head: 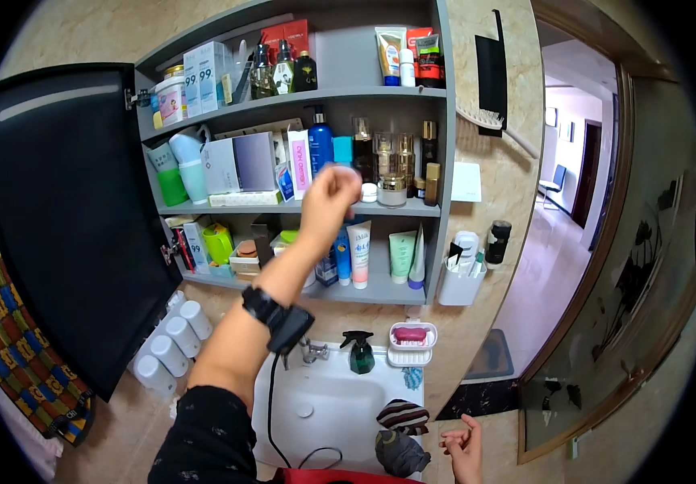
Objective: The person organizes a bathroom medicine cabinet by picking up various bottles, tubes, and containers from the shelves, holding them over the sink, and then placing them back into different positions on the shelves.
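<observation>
My left hand (330,196) is raised before the middle shelf of an open grey wall cabinet (396,294), its fingers curled. Something pale shows at the fingertips; whether it is held cannot be told. Near these fingers stand a blue pump bottle (320,142), a small white jar (369,193), a turquoise box (342,149) and a clear jar with a gold lid (391,191). A black device with a cable is strapped to the left wrist. My right hand (464,451) is low at the right, beside a grey cloth (400,454), fingers apart and holding nothing.
The dark cabinet door (76,212) stands open at the left. Below lie a white sink (330,399) with a faucet (313,351), a green spray bottle (361,354), a soap dish (411,357) and a striped cloth (403,416). A white holder (462,283) hangs at the right.
</observation>
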Demonstrator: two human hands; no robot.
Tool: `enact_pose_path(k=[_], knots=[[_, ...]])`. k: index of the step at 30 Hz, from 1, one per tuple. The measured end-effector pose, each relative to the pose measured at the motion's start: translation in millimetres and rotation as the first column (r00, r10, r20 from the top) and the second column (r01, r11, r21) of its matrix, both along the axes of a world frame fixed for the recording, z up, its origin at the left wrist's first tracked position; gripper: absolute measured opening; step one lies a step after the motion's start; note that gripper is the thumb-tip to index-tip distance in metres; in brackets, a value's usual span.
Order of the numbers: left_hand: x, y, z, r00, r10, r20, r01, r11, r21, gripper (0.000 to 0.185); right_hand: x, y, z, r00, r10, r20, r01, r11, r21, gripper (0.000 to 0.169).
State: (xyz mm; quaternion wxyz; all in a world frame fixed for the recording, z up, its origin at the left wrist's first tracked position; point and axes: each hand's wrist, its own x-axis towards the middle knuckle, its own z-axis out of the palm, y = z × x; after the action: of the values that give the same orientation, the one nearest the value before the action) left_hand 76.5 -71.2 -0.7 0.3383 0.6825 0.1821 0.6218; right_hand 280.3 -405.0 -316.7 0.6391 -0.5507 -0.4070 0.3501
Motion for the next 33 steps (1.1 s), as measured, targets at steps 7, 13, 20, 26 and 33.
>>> enact_pose_path(k=[7, 13, 20, 26, 33], knots=[[-9, 43, -157, 0.789, 0.403, -0.465, -0.427, 0.902, 0.057, 0.035, -4, 6, 0, 0.997, 0.054, -0.061, -0.06, 0.993, -0.099, 0.054], [13, 45, -173, 0.594, 0.52, -0.613, -0.581, 0.805, 0.12, 0.04, -5, -2, 3, 0.995, 0.082, -0.048, -0.083, 0.997, -0.013, 0.05], [28, 51, -178, 0.538, 0.546, -0.642, -0.586, 0.79, 0.181, 0.038, 5, -8, -12, 0.999, 0.02, -0.05, -0.027, 0.99, -0.138, 0.052], [40, 37, -170, 0.609, 0.451, -0.653, -0.518, 0.849, 0.103, 0.037, 9, -9, -14, 0.998, 0.0, -0.065, -0.009, 0.992, -0.129, 0.052], [67, 24, -174, 0.712, 0.344, -0.612, -0.399, 0.916, 0.052, 0.034, 6, 2, -14, 0.998, 0.032, -0.044, -0.036, 0.995, -0.093, 0.051]])
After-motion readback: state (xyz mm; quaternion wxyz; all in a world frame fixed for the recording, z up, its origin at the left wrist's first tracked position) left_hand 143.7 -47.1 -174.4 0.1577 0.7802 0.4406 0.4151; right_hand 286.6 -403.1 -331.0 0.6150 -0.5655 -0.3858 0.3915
